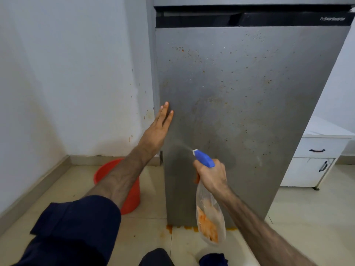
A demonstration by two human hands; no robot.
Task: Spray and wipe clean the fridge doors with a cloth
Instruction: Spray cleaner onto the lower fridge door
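Gripping the neck of the spray bottle (210,212) with our right hand (211,175), fingers curled round it under the blue trigger head, we send a thin mist at the spattered grey fridge door (240,112) just ahead of those fingers. Our left hand (156,131) lies flat, its straight fingers touching the door's left edge. A dark blue cloth (212,259) lies on the floor well below the right hand's fingers, and a red bucket (132,196) sits under the left forearm.

Fridge door (249,112): brushed grey metal, matt, speckled w/ orange spots. Spray bottle (210,214) in my right hand (212,175): clear thin plastic, blue glossy plastic head. Tub (119,187): smooth red plastic. Floor (307,217): pale glazed tile, slight sheen. Wall (67,73): matt paint, stained.
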